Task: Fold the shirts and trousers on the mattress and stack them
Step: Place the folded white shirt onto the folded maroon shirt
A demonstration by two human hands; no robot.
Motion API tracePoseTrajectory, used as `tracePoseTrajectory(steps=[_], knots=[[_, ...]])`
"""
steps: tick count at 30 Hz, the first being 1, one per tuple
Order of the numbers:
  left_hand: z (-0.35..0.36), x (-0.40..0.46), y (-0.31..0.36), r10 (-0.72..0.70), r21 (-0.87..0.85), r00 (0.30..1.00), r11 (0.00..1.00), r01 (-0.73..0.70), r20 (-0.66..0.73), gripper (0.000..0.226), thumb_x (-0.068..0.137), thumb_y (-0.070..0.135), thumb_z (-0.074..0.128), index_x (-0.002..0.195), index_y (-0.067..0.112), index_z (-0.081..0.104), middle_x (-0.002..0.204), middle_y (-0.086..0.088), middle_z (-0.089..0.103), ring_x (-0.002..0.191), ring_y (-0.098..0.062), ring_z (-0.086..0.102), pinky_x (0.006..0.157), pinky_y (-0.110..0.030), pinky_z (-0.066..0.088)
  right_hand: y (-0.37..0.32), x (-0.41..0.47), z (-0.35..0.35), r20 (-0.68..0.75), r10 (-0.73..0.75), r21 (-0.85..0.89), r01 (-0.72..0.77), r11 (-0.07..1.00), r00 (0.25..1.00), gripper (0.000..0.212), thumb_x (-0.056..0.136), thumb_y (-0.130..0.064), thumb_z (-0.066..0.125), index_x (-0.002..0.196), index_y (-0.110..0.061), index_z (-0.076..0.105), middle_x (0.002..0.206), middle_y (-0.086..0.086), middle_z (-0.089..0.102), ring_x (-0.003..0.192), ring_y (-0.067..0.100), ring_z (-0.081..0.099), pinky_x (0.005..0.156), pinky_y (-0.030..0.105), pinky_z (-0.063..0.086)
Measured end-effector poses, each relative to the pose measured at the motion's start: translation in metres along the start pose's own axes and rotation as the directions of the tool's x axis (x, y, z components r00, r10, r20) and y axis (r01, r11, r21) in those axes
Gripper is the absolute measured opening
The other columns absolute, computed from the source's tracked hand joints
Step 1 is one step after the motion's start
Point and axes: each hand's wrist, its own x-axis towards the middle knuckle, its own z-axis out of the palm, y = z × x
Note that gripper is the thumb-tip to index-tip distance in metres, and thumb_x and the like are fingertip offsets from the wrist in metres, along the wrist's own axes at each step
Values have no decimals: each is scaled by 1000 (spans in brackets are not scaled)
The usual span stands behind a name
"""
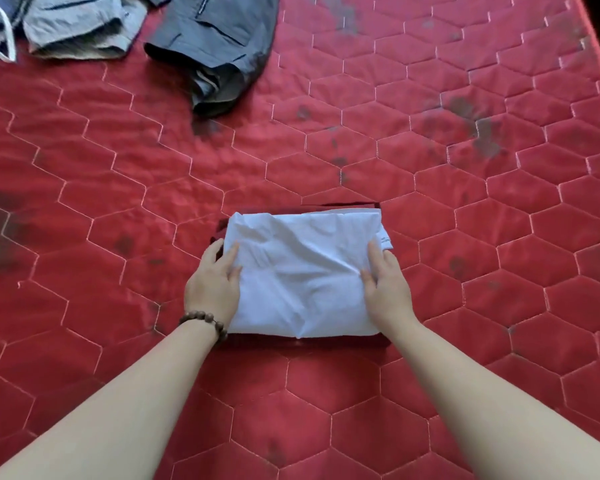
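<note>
A folded white shirt [303, 275] lies at lower centre of the frame on the red quilted mattress [465, 209], resting on top of a dark maroon folded garment [340, 206] whose edges show only as a thin strip along the top, left and bottom of the white bundle. The white shirt's long axis runs left to right across the frame, square to the two forearms reaching up from the bottom edge.

The left hand [213, 284], with a wooden bead bracelet [205, 322] at the wrist, lies flat with fingers spread against the shirt's left edge. The right hand [387, 282] lies the same way on the right edge. Neither is clenched or pinching cloth; both look to be pressing or squaring the bundle, equally near to it.

The rest of the work lies well apart, toward the upper left of the frame: dark grey trousers [219, 46] lying crumpled at upper centre-left, light grey trousers [77, 26] beside them at the left, and a navy garment with a white drawstring [0, 32] in the corner. The dark trousers are the nearest, straight up and slightly left of the stack, so I judge the left hand has the shorter reach.
</note>
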Motion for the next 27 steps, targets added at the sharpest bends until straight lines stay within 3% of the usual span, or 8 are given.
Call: tracePoseTrajectory(steps=[3,6,9,12,14,17,23,27], knots=[[4,-2,-3,-96,156,995,983,100,-32,40,95,26,51,135,29,54,151,-5,34,118,-32,51,92,-44,41,2,-5,9,-78,143,-184,-155,971,987,54,97,-28,48,148,-32,31,155,6,19,133,28,32,102,37,30],[6,-5,9,67,266,980,964,-14,-190,40,89,20,58,128,15,58,144,-16,41,122,-37,44,95,-50,36,-11,-8,14,-269,-74,-370,-32,928,960,49,95,-27,53,143,-24,43,158,12,21,140,34,26,110,53,23],[22,-2,29,338,310,936,904,-293,-100,45,86,12,61,130,5,55,145,-20,43,135,-38,39,108,-53,32,-31,1,36,-92,-373,-475,288,831,923,50,91,-21,54,140,-18,49,153,14,34,142,36,29,112,58,20],[46,9,43,406,364,898,820,-441,172,55,99,22,40,149,4,26,159,-14,12,148,-31,5,120,-48,3,-43,13,64,155,-388,-555,405,727,909,53,97,-26,42,149,-17,33,158,6,23,147,29,15,116,60,5],[60,20,35,320,453,903,785,-421,285,57,102,34,19,153,13,5,161,-4,-9,147,-25,-15,119,-44,-10,-37,21,78,238,-314,-627,392,673,919,56,102,-33,28,154,-18,13,162,3,6,149,24,-2,116,57,-7],[64,27,11,296,547,912,730,-408,286,59,98,45,10,152,27,-4,160,1,-15,146,-24,-18,117,-46,-13,-23,28,78,234,-268,-680,354,642,935,60,98,-50,16,153,-31,2,162,0,-3,149,22,-9,114,55,-15],[65,23,-13,295,469,947,824,-319,125,69,89,58,16,152,33,7,159,-4,-11,147,-28,-13,118,-50,-3,11,30,52,41,-143,-647,136,751,989,63,94,-59,24,151,-39,9,162,-2,-6,149,22,-10,116,56,-6],[72,26,-21,315,402,948,862,-309,52,71,87,57,27,152,31,16,160,-16,-3,148,-29,-7,118,-50,4,19,31,56,-11,-170,-561,135,817,985,63,91,-57,20,151,-39,14,162,-3,-3,149,21,-5,119,51,0]])
